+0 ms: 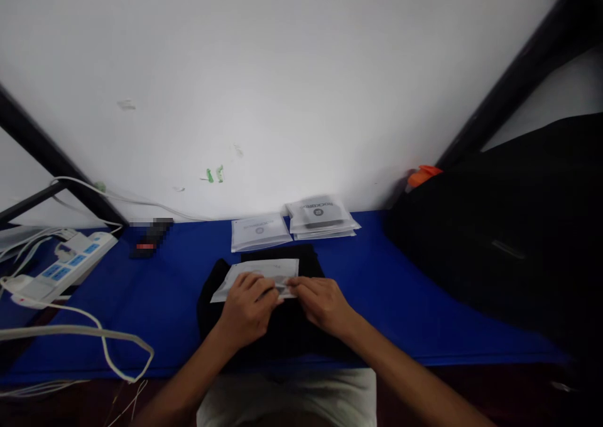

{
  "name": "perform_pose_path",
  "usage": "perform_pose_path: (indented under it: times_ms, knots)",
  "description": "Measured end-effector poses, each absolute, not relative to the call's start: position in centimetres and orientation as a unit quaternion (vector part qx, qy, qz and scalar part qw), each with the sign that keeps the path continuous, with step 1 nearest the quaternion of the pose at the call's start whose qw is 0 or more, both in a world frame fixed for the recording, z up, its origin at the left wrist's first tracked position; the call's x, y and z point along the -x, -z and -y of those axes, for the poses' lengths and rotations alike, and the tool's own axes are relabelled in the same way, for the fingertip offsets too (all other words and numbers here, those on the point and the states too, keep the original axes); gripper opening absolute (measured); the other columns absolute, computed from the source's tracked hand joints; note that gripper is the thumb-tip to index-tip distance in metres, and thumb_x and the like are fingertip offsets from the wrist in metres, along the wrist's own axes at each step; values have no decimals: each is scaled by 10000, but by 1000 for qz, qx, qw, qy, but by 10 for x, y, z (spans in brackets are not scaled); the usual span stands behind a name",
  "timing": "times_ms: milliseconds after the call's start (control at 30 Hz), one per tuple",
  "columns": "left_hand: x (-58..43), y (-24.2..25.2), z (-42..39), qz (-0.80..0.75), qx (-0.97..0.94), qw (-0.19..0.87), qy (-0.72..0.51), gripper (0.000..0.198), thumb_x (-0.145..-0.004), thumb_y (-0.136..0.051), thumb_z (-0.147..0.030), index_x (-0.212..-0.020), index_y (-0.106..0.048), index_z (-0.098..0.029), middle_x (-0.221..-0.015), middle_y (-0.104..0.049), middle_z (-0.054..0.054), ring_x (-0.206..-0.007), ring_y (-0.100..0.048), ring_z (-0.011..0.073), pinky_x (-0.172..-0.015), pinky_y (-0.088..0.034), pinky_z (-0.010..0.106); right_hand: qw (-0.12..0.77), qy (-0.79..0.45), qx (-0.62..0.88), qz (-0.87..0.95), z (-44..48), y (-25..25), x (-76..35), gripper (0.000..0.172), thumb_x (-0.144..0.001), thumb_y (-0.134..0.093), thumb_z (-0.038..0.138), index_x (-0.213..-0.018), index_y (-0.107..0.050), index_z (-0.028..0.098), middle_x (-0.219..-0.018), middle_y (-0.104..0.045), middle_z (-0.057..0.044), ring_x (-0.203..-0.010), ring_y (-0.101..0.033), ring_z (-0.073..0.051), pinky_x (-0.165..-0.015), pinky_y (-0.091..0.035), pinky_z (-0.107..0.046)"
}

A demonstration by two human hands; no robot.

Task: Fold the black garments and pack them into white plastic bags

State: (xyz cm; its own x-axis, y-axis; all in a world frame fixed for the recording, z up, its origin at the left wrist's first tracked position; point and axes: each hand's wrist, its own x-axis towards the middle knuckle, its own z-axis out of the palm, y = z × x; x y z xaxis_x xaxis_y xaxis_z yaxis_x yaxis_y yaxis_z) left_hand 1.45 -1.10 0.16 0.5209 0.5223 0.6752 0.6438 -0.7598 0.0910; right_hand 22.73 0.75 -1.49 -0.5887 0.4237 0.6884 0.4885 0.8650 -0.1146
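Observation:
A frosted plastic bag (264,267) lies over a folded black cloth (301,329) right in front of me. My left hand (252,308) grips the bag's near edge, its fingers curled and pressed together. Close beside it, my right hand (323,298) pinches the same bag near its right corner. The fingertips of both hands almost meet there. What is inside the bag is hard to make out. Just beyond the cloth lie another frosted bag (260,231) and a small stack of printed bags (323,215) with dark contents.
White power strip (70,267) and loose white cables (106,345) occupy the left side. A blurred dark object (151,242) lies near the wall. At right sits a large black bulky item (509,238) with an orange piece (424,176) behind it. Blue cover (377,289) spans the table.

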Motion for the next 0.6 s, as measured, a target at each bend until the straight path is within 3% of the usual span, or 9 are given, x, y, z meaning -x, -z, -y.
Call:
perform_pose_path:
  times_ms: [167,300,367,500,600]
  knots:
    - [38,3,3,384,842,125,357,132,-922,-519,-155,-897,-639,-203,-898,-666,64,-821,-584,199,-726,-443,351,420,21,323,848,-16,9,-261,240,-896,-416,56,-936,-604,200,-949,-738,-77,-778,-718,-154,-629,-558,-231]
    - [63,12,11,386,859,79,328,89,-912,-543,-158,-898,-622,-196,-883,-657,53,-800,-586,181,-725,-448,331,417,-20,328,847,-10,19,-279,244,-896,-432,55,-979,-604,206,-960,-739,-78,-842,-727,-160,-668,-582,-236]
    - [61,15,17,374,878,35,296,65,-909,-573,-207,-850,-595,-187,-872,-649,52,-786,-581,178,-707,-449,323,398,-46,318,859,-6,28,-282,269,-879,-432,33,-1003,-602,199,-1018,-735,-89,-909,-722,-167,-719,-594,-255]
    - [42,20,23,364,892,0,269,219,-888,-624,-351,-765,-547,-188,-887,-640,69,-784,-579,190,-676,-460,321,304,-60,312,898,-1,35,-284,377,-824,-401,-28,-1037,-623,191,-1101,-721,-93,-995,-699,-197,-797,-602,-339]
    - [27,20,19,364,899,2,245,139,-915,-563,-285,-817,-573,-186,-898,-644,75,-780,-587,189,-687,-470,327,291,-18,316,903,4,27,-280,349,-823,-395,-30,-980,-634,169,-1024,-734,-99,-943,-702,-219,-768,-605,-371]
